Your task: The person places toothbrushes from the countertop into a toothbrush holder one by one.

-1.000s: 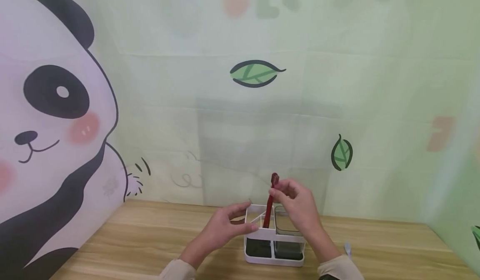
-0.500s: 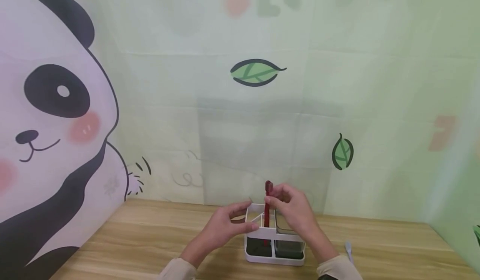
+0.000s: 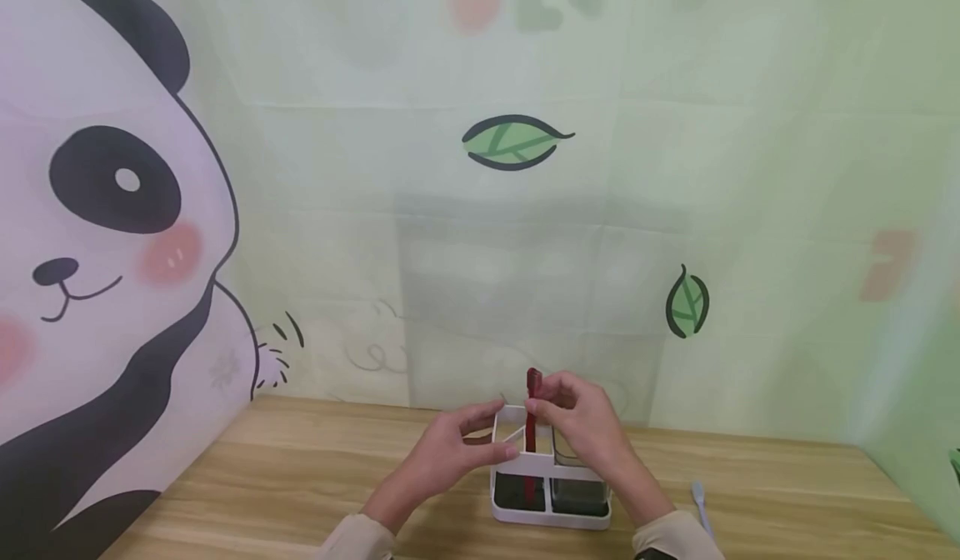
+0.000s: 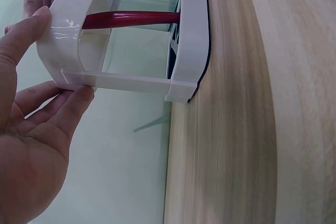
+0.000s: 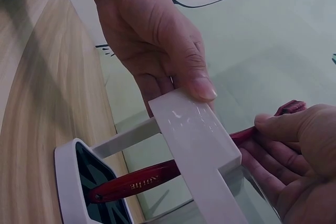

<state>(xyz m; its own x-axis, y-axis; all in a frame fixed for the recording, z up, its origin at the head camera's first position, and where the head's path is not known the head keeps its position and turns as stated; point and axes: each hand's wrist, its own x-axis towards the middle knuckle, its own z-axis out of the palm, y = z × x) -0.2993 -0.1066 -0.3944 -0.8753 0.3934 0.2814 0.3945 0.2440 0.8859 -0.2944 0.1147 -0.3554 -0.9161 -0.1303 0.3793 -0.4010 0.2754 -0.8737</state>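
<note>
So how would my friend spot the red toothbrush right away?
Look on the wooden table for the white holder the left hand grips. The red toothbrush stands upright in it, pinched near its head by the right hand. Unlike the pale blue stick lying on the table, it's dark red and upright.

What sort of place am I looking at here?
Probably a staged corner rather than a real bathroom: a creased pale-green backdrop with a printed panda surrounds a wood-grain table, where a white holder with a red toothbrush stands.
</note>
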